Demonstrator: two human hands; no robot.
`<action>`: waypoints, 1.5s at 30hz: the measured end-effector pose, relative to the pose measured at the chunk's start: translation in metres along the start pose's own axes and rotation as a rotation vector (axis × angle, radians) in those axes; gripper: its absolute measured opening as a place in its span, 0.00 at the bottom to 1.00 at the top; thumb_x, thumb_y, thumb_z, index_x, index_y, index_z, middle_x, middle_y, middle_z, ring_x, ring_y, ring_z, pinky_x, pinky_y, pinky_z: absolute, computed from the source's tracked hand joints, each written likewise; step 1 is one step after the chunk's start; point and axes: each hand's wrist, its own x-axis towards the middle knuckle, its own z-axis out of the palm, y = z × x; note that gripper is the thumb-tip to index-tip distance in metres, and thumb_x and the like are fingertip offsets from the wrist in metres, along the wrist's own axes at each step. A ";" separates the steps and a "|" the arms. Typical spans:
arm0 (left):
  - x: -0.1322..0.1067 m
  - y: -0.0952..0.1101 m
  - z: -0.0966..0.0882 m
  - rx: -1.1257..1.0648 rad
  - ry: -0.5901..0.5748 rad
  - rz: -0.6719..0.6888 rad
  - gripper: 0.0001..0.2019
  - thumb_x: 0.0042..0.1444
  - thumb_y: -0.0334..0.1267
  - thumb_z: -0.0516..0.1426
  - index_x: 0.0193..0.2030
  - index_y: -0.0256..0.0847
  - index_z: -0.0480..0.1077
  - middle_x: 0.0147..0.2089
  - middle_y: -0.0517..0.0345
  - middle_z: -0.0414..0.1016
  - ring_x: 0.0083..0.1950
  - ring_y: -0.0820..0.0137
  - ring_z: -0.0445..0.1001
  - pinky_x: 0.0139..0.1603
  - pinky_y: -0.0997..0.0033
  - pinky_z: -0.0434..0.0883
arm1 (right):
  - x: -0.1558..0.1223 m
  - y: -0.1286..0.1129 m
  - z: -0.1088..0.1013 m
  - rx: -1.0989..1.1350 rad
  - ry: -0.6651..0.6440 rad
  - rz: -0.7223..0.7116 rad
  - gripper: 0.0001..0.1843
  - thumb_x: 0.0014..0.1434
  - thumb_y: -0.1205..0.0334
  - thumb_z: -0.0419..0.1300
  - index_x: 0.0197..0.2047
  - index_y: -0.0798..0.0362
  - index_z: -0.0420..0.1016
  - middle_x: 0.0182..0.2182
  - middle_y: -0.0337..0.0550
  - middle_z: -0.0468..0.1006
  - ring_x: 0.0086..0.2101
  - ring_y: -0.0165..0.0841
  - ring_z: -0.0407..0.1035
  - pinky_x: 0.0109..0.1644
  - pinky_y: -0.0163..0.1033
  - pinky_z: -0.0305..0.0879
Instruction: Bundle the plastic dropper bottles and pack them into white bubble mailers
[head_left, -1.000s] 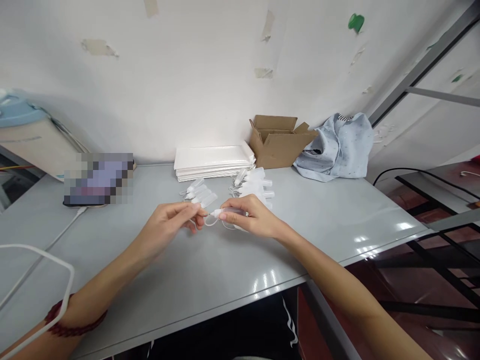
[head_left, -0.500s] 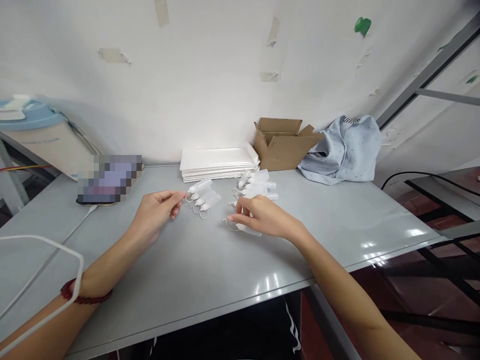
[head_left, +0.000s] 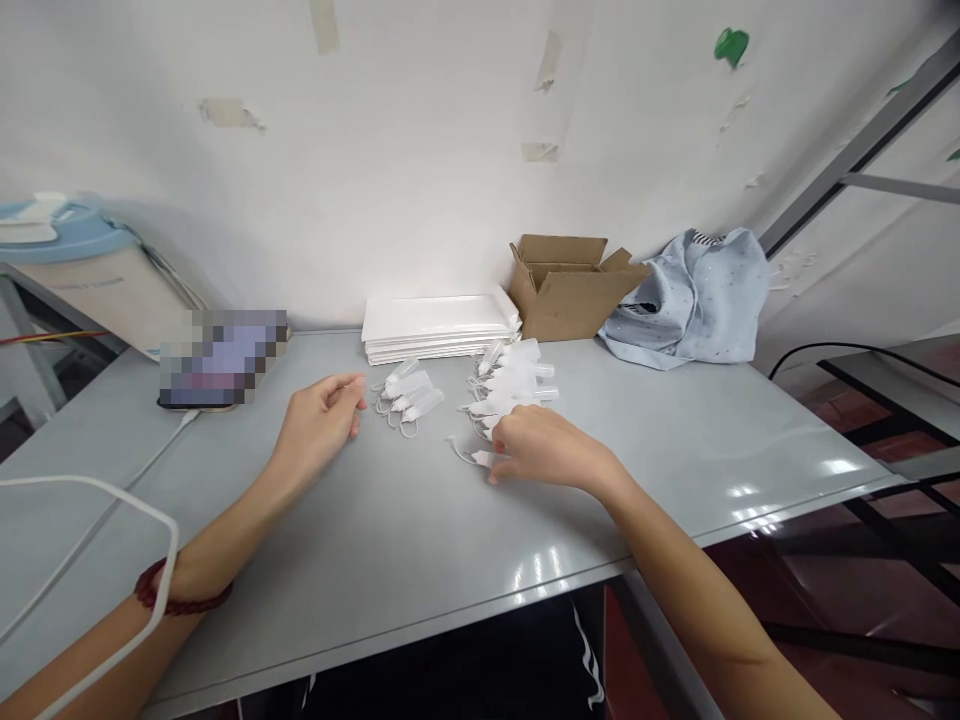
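Small translucent white squeeze bottles with pointed tips and thin cap loops lie in two groups. A left bunch of several bottles rests near my left hand, whose fingers are curled together with nothing visible in them, slightly apart from the loops. The larger right group of bottles lies just beyond my right hand. My right fingers and thumb close around the nearest squeeze bottle; its tip and loop stick out to the left, while the body is hidden under the hand.
Behind the bottles is a stack of white padded envelopes against the wall. An open cardboard box and a light blue cloth bag stand to its right. A phone with a white cable lies left, beside a blue-lidded container.
My left hand has drawn back a little from the left bunch. My right hand has shifted right and toward me, closing over the nearest bottle and uncovering more of the right group.
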 end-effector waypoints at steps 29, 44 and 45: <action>-0.033 0.016 0.002 0.107 -0.538 0.305 0.14 0.57 0.48 0.56 0.44 0.43 0.74 0.27 0.60 0.71 0.30 0.68 0.72 0.34 0.68 0.68 | 0.009 -0.007 0.005 0.772 0.163 -0.210 0.15 0.58 0.64 0.44 0.21 0.55 0.63 0.20 0.35 0.60 0.24 0.26 0.54 0.28 0.34 0.49; -0.038 0.017 0.006 0.185 -0.569 0.357 0.11 0.56 0.45 0.55 0.40 0.43 0.72 0.29 0.59 0.75 0.31 0.66 0.74 0.33 0.69 0.69 | 0.012 -0.011 0.011 0.788 0.213 -0.166 0.16 0.61 0.48 0.54 0.34 0.53 0.66 0.15 0.28 0.57 0.18 0.23 0.50 0.22 0.31 0.44; -0.037 0.017 0.006 0.185 -0.564 0.360 0.11 0.55 0.45 0.55 0.39 0.43 0.72 0.31 0.58 0.76 0.32 0.66 0.74 0.34 0.69 0.69 | 0.012 -0.010 0.011 0.795 0.206 -0.161 0.16 0.60 0.47 0.56 0.34 0.53 0.66 0.15 0.28 0.58 0.18 0.23 0.51 0.22 0.31 0.45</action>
